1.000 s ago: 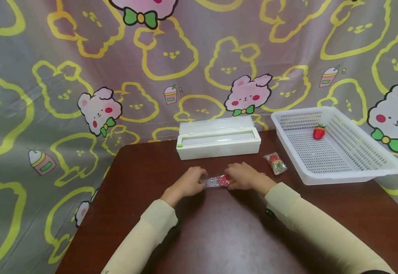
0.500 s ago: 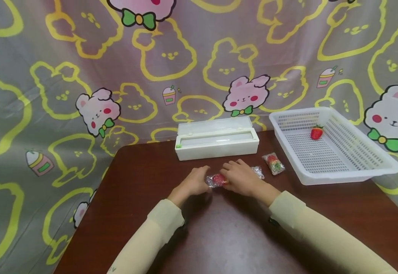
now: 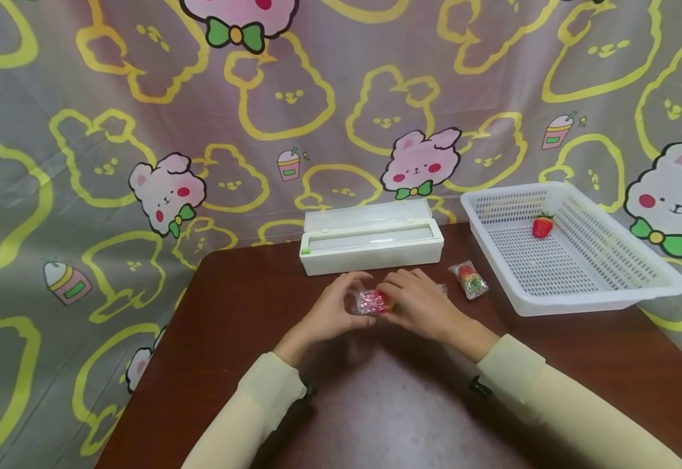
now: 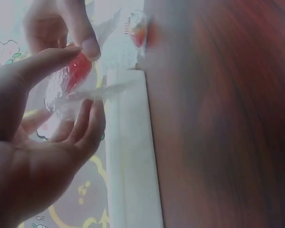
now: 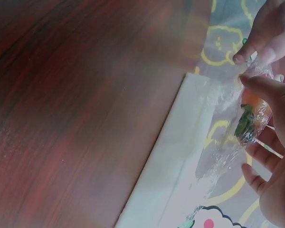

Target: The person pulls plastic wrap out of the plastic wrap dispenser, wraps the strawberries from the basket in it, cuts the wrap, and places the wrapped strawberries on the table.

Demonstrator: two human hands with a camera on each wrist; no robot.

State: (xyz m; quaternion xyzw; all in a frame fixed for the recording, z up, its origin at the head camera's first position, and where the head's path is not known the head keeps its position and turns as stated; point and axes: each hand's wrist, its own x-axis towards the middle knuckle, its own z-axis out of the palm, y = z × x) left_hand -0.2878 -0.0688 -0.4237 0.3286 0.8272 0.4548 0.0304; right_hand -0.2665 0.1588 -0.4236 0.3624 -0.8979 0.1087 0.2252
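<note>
The wrapped strawberry lies left-to-right, tip left, pinched by the nearer right hand, the left hand's fingers parted around its film.

The head view looks forward and down; closer, sideways-turned wrist views share the red, clear-film-wrapped strawberry.

White open-lidded box and slatted white basket on a dark brown table, rabbit-print curtain behind
</note>
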